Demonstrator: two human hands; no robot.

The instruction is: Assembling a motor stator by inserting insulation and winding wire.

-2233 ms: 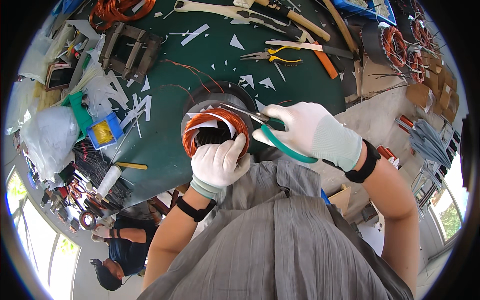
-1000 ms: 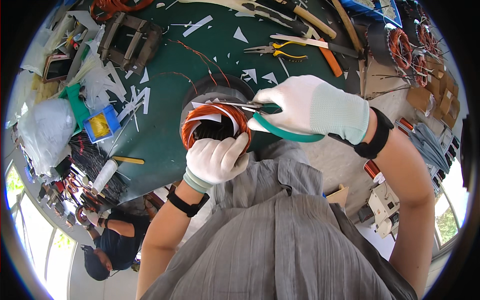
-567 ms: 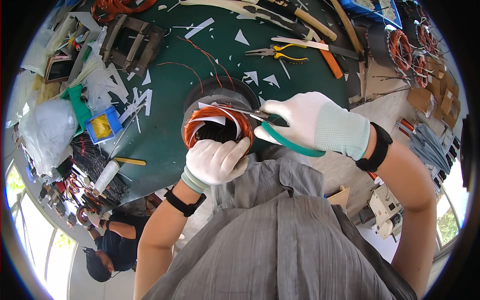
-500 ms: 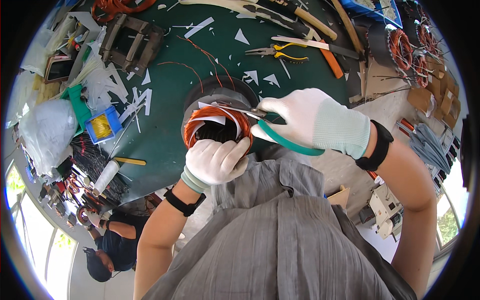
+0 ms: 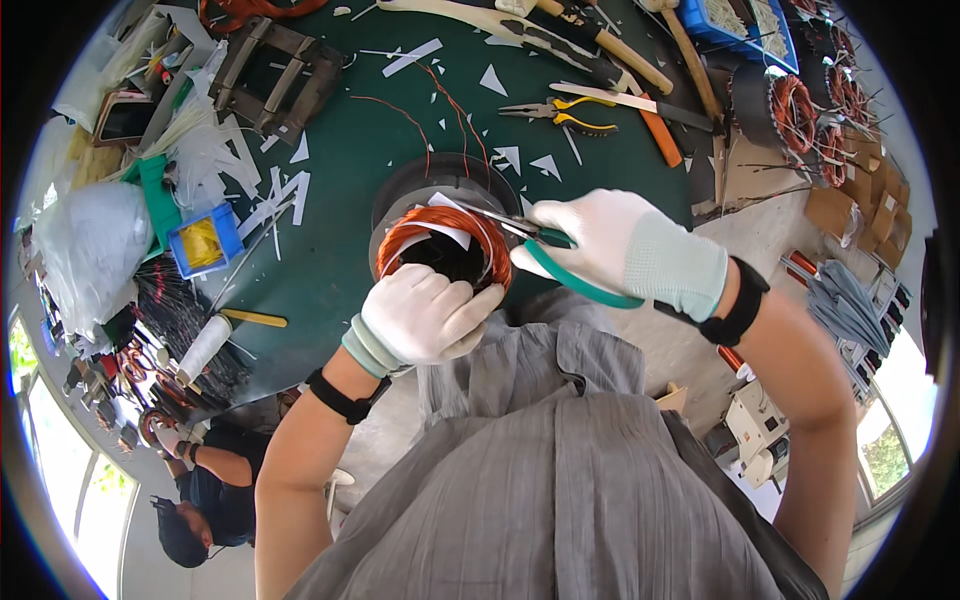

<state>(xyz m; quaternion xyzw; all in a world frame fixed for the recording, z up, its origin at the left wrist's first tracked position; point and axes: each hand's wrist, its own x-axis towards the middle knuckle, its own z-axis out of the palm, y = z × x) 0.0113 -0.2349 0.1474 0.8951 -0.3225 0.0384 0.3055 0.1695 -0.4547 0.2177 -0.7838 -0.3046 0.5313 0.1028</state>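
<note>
A motor stator wound with orange copper wire (image 5: 493, 240) stands tilted on a dark round base (image 5: 395, 190) at the table's near edge. White paper strips (image 5: 452, 232) stick out inside its ring of wire. My gloved left hand (image 5: 425, 315) is closed on the near-left rim, its fingers curled over the windings. Gloved too, my right hand (image 5: 600, 240) grips green-handled scissors (image 5: 575, 278). Their blades lie over the far right rim, beside a white paper piece. Whether the blades touch the paper I cannot tell. Loose copper wires (image 5: 455, 110) run from the stator onto the table.
White paper scraps litter the green table (image 5: 310, 335). Yellow-handled pliers (image 5: 560, 112), a hammer (image 5: 685, 50) and knives lie at the far right. At left are a metal frame (image 5: 275, 80), a blue box (image 5: 205, 242) and plastic bags. Another person (image 5: 215, 490) works at lower left.
The stator has tilted slightly and its loose wires have shifted right. My left hand has turned and slid left along the rim. The scissors have opened slightly at the blades.
</note>
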